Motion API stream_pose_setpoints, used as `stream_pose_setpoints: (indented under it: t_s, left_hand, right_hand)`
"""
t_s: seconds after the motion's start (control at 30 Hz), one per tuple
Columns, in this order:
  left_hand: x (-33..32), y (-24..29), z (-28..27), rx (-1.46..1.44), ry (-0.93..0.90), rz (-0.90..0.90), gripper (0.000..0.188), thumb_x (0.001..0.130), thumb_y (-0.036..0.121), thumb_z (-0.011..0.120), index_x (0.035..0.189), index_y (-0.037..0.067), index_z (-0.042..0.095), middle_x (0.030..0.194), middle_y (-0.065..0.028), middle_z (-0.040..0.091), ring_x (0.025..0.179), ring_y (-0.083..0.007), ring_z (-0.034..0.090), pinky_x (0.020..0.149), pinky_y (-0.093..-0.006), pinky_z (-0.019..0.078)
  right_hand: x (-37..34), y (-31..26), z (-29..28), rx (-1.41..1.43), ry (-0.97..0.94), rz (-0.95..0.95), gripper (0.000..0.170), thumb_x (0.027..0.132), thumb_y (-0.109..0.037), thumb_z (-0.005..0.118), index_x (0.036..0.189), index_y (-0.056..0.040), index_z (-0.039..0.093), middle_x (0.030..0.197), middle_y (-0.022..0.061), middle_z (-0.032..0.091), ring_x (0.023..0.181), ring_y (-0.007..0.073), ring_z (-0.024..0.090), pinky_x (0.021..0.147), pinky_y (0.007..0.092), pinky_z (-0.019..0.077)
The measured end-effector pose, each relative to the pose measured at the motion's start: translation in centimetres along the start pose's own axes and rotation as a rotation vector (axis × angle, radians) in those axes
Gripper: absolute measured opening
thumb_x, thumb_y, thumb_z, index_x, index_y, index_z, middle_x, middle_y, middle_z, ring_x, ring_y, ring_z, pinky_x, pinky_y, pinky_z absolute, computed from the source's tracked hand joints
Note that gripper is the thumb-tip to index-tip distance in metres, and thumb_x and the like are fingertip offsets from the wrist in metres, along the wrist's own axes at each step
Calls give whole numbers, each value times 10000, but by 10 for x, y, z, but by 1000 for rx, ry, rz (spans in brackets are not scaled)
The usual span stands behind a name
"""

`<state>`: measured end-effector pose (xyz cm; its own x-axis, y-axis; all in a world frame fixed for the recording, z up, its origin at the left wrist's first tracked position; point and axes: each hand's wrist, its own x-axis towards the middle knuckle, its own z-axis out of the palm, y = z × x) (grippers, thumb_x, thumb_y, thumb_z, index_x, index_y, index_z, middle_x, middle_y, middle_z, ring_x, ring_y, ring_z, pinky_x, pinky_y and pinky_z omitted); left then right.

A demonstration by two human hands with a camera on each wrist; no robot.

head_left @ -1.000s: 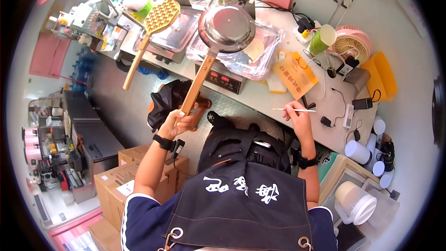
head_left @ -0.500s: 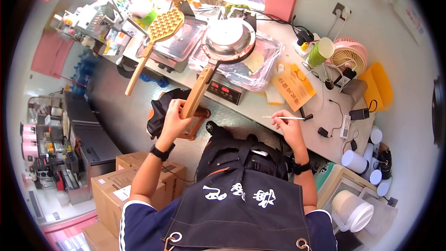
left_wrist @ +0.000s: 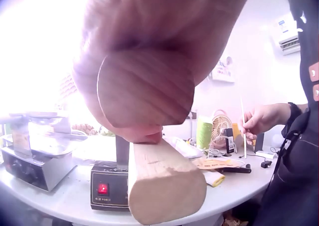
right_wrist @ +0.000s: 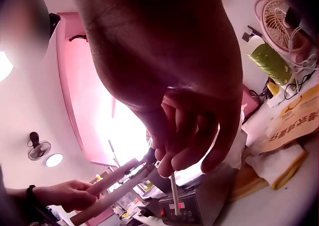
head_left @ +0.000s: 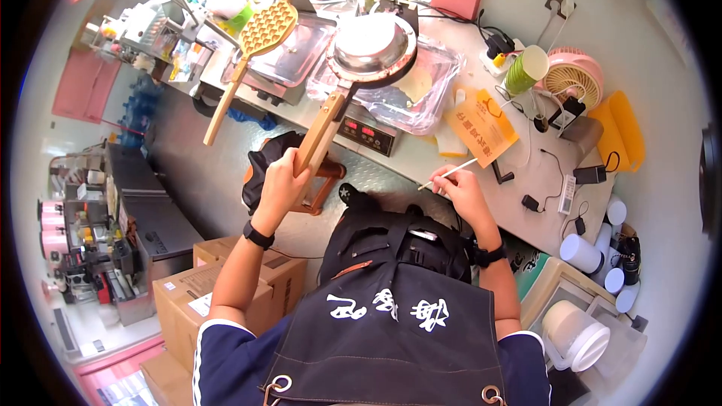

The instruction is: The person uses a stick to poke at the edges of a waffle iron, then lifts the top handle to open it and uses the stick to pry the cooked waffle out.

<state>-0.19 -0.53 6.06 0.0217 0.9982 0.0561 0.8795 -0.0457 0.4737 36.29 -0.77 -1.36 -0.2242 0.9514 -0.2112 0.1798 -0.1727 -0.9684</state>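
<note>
In the head view my left hand (head_left: 278, 192) grips the upper wooden handle (head_left: 320, 128) of a round metal pan (head_left: 370, 49) over the hotplate. The left wrist view shows that handle's round end (left_wrist: 144, 89) in my left hand (left_wrist: 164, 17), with a second wooden handle (left_wrist: 167, 186) below, a little apart. My right hand (head_left: 468, 197) pinches a thin pale stick (head_left: 457, 169) at the table's front edge, its tip pointing left and down. In the right wrist view the stick (right_wrist: 174, 193) extends below the fingers of my right hand (right_wrist: 169, 61). The pan's inside is hidden.
A waffle-patterned pan (head_left: 268, 28) lies left of the hotplate's control panel (head_left: 366, 134). To the right are an orange paper bag (head_left: 483, 129), green cups (head_left: 526, 69), a pink fan (head_left: 573, 79) and cables. Cardboard boxes (head_left: 214, 286) stand at the lower left.
My left hand has shifted its grip on the pan's handle, and the two handles now show apart. My right hand has moved slightly left and tilted the stick, its left end lower.
</note>
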Motion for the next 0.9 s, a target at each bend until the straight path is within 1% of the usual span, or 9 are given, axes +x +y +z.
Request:
stream_pose_setpoints:
  t_s: [0.1, 0.23, 0.33, 0.37, 0.5, 0.57, 0.67, 0.77, 0.9]
  left_hand:
    - [1, -5, -2, 35, 5, 51, 268, 860, 173, 681, 1017, -19, 581, 790, -252, 650, 732, -405, 661, 658, -432, 506]
    - [2, -2, -7, -51, -88, -32, 301, 868, 169, 683, 1058, -24, 552, 821, -281, 647, 835, -446, 655, 707, -464, 513]
    - [4, -8, -6, -74, -102, -41, 291, 874, 160, 681, 1056, -26, 551, 794, -263, 653, 775, -419, 672, 676, -444, 519]
    - [4, -5, -9, -119, -126, -68, 265, 889, 144, 673, 1054, -27, 555, 756, -223, 663, 662, -341, 690, 615, -401, 523]
    - [4, -2, -10, -190, -125, -76, 233, 909, 128, 667, 1062, -21, 575, 728, -168, 672, 549, -217, 665, 551, -338, 512]
    - [3, 1, -9, -178, -131, -113, 241, 907, 136, 671, 1068, -20, 581, 741, -173, 675, 569, -225, 668, 569, -342, 515]
    - [2, 3, -7, -123, -108, -131, 259, 907, 158, 676, 1077, -18, 591, 767, -184, 681, 619, -250, 675, 611, -354, 520]
    - [0, 2, -3, -80, -87, -136, 277, 909, 183, 678, 1084, -16, 595, 796, -195, 684, 683, -283, 684, 659, -370, 522]
    - [-2, -3, 6, -66, -62, -168, 285, 910, 204, 679, 1081, -9, 595, 838, -217, 681, 751, -323, 688, 706, -391, 521]
  right_hand:
    - [4, -2, 3, -27, -23, -54, 150, 921, -119, 609, 934, -3, 703, 710, 51, 676, 653, 117, 608, 617, 261, 462]
    - [12, -8, 7, -60, -51, -92, 194, 920, -156, 590, 925, 8, 692, 702, 82, 666, 660, 162, 630, 640, 307, 472]
    - [29, -13, 9, -184, -51, -94, 207, 922, -173, 592, 928, 12, 685, 695, 125, 652, 654, 207, 634, 636, 325, 469]
    - [37, -15, 14, -252, 32, -282, 236, 939, -229, 599, 905, -7, 671, 696, 154, 638, 635, 280, 625, 615, 367, 469]
    - [70, -32, 30, -223, 67, -72, 263, 952, -283, 600, 888, -30, 639, 729, 181, 649, 666, 359, 639, 616, 444, 475]
    - [84, -32, 41, -429, 252, -234, 241, 973, -275, 564, 895, -50, 602, 761, 195, 666, 722, 415, 649, 641, 512, 475]
    - [94, -32, 52, -442, 326, -214, 180, 973, -215, 530, 927, -52, 593, 786, 204, 674, 771, 438, 650, 680, 542, 480]
    - [93, -25, 56, -321, 306, -269, 165, 965, -180, 536, 945, -28, 596, 812, 214, 662, 817, 432, 637, 709, 491, 488]
    - [81, -17, 53, -293, 263, -245, 139, 941, -160, 547, 935, -32, 601, 833, 215, 674, 847, 417, 649, 732, 503, 490]
